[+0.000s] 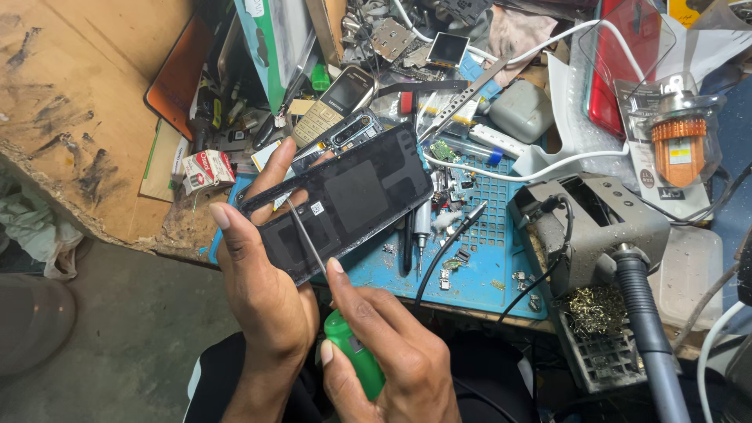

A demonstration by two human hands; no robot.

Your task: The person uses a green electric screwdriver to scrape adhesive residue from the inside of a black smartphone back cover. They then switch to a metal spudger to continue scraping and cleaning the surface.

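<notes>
— What's going on at the left there?

— The left hand (pixel 262 294) holds a black phone back panel (pixel 345 204) tilted up over the near edge of the counter (pixel 78 94), just above the blue work mat (pixel 478 270). Thumb lies along the panel's near side and the fingers (pixel 270 168) wrap round behind its far edge, so it's clamped, inner face toward the person.

— And the tool?

— A green-handled screwdriver (pixel 352 352) in the right hand (pixel 392 356). The fingers are curled tight round the handle, forefinger stretched up the thin shaft, and the tip rests on the panel's inner face near the upper left.

— So which stage is this, do you think?

— Looks to me like working at something on the inside of the panel, scraping or prising at a spot. Can't tell what's under the tip.

— What does the next bit need?

— I'd say a steady panel and light pressure; the shaft is thin and the panel could flex or scratch.

— Anything further right?

— A keypad phone (pixel 333 106) behind, a white cable (pixel 540 166), then a grey soldering stand (pixel 595 227) and an orange-capped bottle (pixel 680 149).
</notes>
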